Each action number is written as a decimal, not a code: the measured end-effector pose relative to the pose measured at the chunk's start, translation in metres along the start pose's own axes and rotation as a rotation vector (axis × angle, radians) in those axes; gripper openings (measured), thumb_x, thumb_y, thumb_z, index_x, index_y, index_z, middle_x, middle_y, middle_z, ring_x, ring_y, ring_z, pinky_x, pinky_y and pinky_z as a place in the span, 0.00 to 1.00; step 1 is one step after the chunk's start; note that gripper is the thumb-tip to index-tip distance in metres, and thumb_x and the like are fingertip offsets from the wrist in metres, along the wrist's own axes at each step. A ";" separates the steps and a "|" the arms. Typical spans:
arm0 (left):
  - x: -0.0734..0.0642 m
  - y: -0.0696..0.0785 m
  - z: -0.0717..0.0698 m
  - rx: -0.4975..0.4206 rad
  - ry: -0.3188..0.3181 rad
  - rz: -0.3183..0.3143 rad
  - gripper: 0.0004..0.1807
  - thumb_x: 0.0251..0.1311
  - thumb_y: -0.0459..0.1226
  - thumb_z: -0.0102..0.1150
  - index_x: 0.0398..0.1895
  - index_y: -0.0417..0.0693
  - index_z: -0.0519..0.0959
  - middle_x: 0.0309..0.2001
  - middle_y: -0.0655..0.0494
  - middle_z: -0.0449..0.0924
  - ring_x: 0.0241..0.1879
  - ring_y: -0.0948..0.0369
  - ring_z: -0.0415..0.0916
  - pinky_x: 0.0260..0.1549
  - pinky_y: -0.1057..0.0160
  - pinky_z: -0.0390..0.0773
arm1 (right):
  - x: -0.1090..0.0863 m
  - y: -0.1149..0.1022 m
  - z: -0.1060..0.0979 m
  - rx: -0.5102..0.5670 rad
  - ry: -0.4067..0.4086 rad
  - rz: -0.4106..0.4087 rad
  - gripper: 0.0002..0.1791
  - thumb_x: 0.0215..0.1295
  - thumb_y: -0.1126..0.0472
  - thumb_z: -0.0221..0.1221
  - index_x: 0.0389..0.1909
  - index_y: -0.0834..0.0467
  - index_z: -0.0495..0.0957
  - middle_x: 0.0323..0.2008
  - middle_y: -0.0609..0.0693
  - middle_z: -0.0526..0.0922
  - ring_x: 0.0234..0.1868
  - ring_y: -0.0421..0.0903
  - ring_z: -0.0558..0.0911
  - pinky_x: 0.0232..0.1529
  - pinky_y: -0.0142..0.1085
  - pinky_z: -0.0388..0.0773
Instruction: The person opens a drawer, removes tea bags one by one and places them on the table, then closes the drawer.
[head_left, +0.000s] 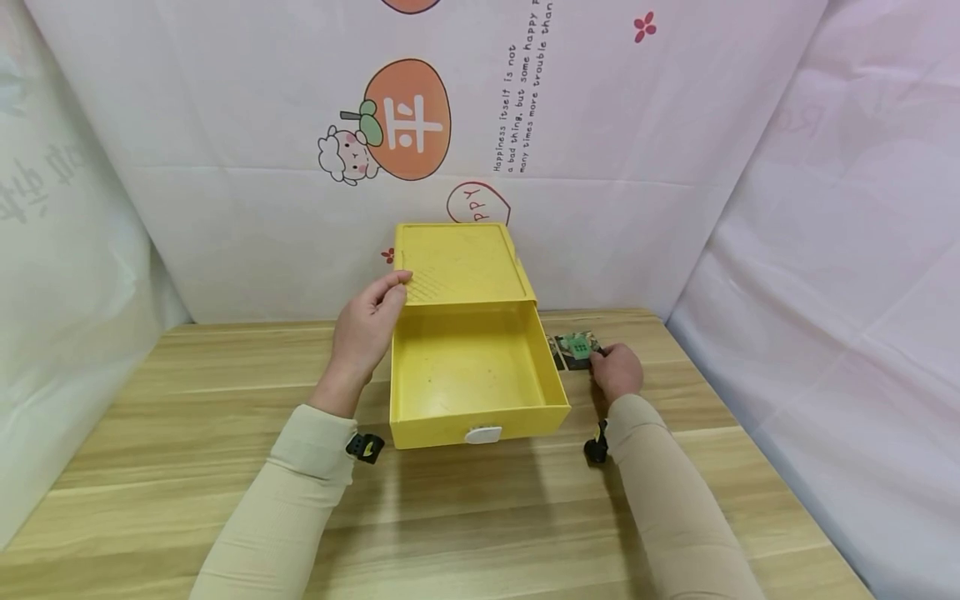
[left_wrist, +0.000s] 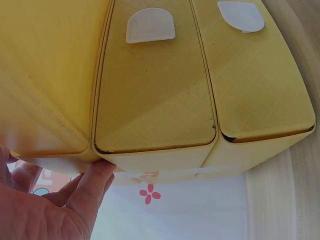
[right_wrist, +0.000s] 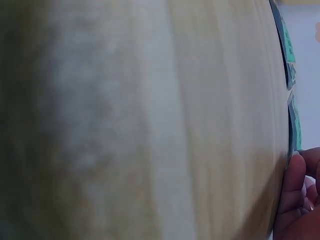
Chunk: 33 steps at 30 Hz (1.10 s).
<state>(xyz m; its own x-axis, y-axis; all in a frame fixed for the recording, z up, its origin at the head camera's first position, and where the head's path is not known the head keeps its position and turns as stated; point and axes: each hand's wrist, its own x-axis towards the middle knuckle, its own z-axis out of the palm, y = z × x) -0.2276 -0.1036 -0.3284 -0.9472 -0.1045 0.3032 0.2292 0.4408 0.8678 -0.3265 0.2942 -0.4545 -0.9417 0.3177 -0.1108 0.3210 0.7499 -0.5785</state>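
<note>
Well, dark-green pkt (head_left: 576, 347) just L of R hand (head_left: 619, 372), edge pinched; L hand (head_left: 363, 331) grips yellow cabinet (head_left: 465, 258).

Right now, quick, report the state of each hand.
Left hand: open, fingers resting against the left side of the yellow drawer unit.
Right hand: closed, pinching the edge of a flat green-and-black packet.

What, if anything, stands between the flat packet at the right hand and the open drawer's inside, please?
The right wall of the yellow drawer does; a second packet, partly hidden behind it, also lies on that side.
</note>
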 end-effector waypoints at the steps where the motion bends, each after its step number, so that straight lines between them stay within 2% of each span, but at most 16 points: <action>1: 0.000 0.000 0.000 0.000 0.000 0.000 0.25 0.78 0.55 0.42 0.70 0.65 0.78 0.37 0.43 0.78 0.18 0.58 0.54 0.22 0.59 0.60 | 0.000 0.000 0.000 -0.010 0.001 0.003 0.26 0.79 0.52 0.51 0.65 0.68 0.75 0.59 0.66 0.81 0.61 0.62 0.79 0.66 0.54 0.73; 11: 0.000 0.000 0.000 0.002 0.003 0.003 0.25 0.78 0.55 0.42 0.70 0.64 0.78 0.39 0.44 0.80 0.20 0.57 0.55 0.25 0.58 0.61 | 0.003 -0.002 0.002 -0.067 0.010 0.003 0.24 0.78 0.52 0.52 0.60 0.68 0.78 0.60 0.66 0.81 0.62 0.63 0.79 0.65 0.54 0.74; 19: 0.000 -0.001 0.000 0.015 0.010 0.006 0.25 0.78 0.54 0.42 0.69 0.65 0.79 0.30 0.51 0.73 0.18 0.58 0.54 0.19 0.60 0.57 | -0.001 -0.004 0.001 -0.092 0.015 -0.004 0.24 0.78 0.52 0.52 0.59 0.69 0.77 0.58 0.67 0.81 0.59 0.63 0.81 0.62 0.54 0.76; 23: 0.000 -0.001 0.000 0.006 0.009 0.001 0.25 0.78 0.54 0.42 0.69 0.65 0.79 0.29 0.53 0.71 0.18 0.59 0.53 0.19 0.61 0.57 | -0.003 -0.004 0.000 -0.089 0.027 -0.006 0.24 0.78 0.52 0.52 0.57 0.70 0.78 0.57 0.67 0.82 0.57 0.63 0.81 0.61 0.54 0.76; 27: 0.000 -0.001 0.001 0.005 0.008 0.002 0.25 0.78 0.54 0.42 0.69 0.65 0.79 0.30 0.51 0.72 0.18 0.58 0.54 0.20 0.60 0.58 | -0.003 -0.004 -0.001 -0.077 0.036 -0.006 0.25 0.78 0.51 0.51 0.55 0.70 0.78 0.56 0.68 0.82 0.56 0.63 0.81 0.61 0.55 0.77; 33: 0.000 -0.001 0.001 0.006 0.007 0.001 0.25 0.78 0.55 0.42 0.69 0.65 0.79 0.34 0.48 0.75 0.19 0.57 0.55 0.23 0.59 0.60 | -0.001 -0.002 0.001 -0.058 0.034 0.012 0.27 0.79 0.49 0.50 0.59 0.71 0.75 0.56 0.70 0.81 0.58 0.65 0.80 0.61 0.55 0.77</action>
<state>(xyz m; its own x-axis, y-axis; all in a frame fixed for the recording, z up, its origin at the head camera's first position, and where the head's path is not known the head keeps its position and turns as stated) -0.2283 -0.1033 -0.3294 -0.9452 -0.1102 0.3073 0.2291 0.4465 0.8650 -0.3259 0.2918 -0.4538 -0.9340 0.3458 -0.0894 0.3386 0.7776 -0.5297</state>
